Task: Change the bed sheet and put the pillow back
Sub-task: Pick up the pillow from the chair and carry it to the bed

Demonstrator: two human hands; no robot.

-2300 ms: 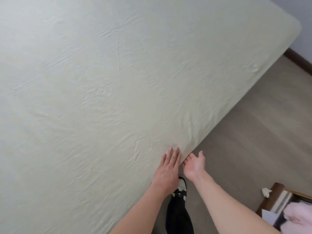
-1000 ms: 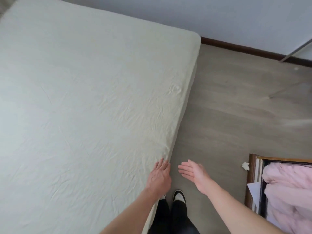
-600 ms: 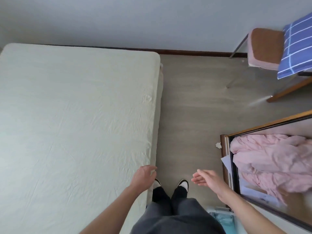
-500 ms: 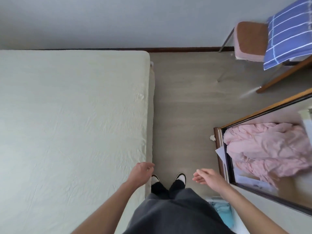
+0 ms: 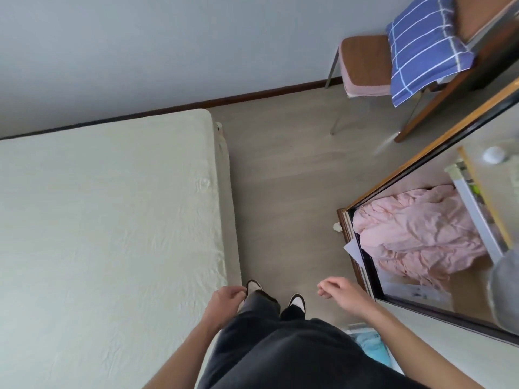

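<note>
A pale cream sheet [image 5: 106,220] covers the whole mattress on the left, lightly wrinkled. A blue pillow with white checks [image 5: 424,43] rests on a chair at the top right. My left hand [image 5: 224,300] hangs beside the bed's near edge, fingers loosely curled, holding nothing and off the sheet. My right hand [image 5: 338,290] hovers over the floor to the right of my feet, fingers loosely apart, empty.
A brown-seated chair [image 5: 362,60] stands by the wall. A framed mirror [image 5: 438,175] leans on the right, showing a crumpled pink sheet [image 5: 415,237]. Grey wood floor [image 5: 283,192] runs between bed and mirror. A small white scrap [image 5: 337,226] lies by the frame.
Both hands have left the sheet's edge and dropped back toward my body. My view has swung right, bringing the chair, blue pillow and mirror into sight.
</note>
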